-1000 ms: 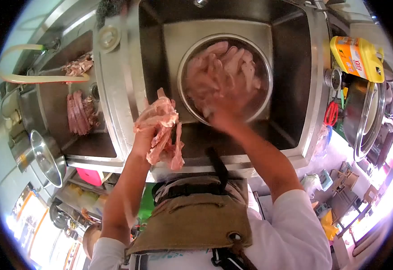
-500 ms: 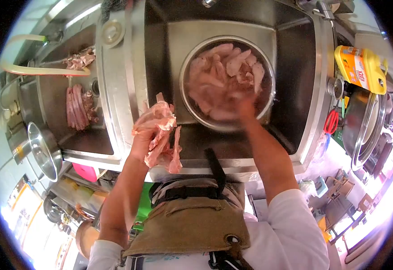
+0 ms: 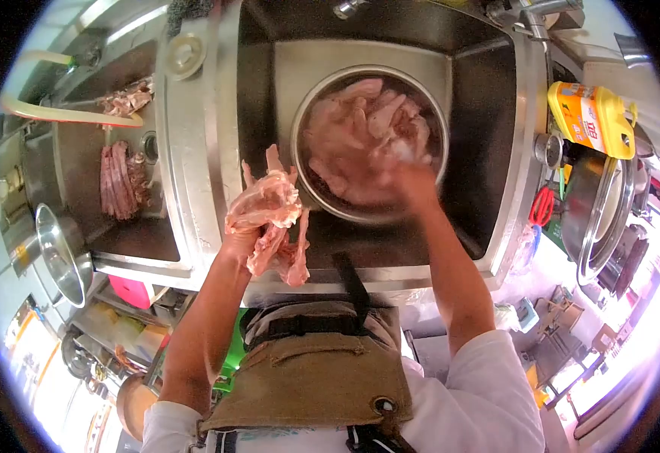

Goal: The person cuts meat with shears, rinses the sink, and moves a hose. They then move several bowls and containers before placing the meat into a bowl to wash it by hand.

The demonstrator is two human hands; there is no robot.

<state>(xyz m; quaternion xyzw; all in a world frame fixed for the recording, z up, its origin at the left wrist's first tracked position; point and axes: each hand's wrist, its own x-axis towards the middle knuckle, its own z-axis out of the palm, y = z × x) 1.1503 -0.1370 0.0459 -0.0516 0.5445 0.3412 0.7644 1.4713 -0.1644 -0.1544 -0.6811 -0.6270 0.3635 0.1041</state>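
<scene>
My left hand (image 3: 242, 244) is closed around several raw meaty bones (image 3: 266, 205), pale pink with long ends sticking out. It holds them over the near left edge of the sink (image 3: 260, 98). My right hand (image 3: 414, 183) reaches into a round metal bowl (image 3: 297, 155) standing in that sink. Pale pink pieces of raw meat (image 3: 360, 124) lie in cloudy water inside the bowl. The right fingers are blurred and partly under the meat and water, so their grip does not show.
Left of a metal divider, a second sink (image 3: 81, 189) contains long raw meat strips (image 3: 118, 180), more meat scraps (image 3: 130, 98) and a pale hose (image 3: 66, 113). A metal bowl (image 3: 64, 257) stands further left. On the right are a yellow jug (image 3: 590, 117) and red-handled scissors (image 3: 542, 206).
My right hand has stayed in the bowl, stirring among the meat pieces, which have shifted. My left hand still holds the bones, now turned slightly. The whole view has moved a little.
</scene>
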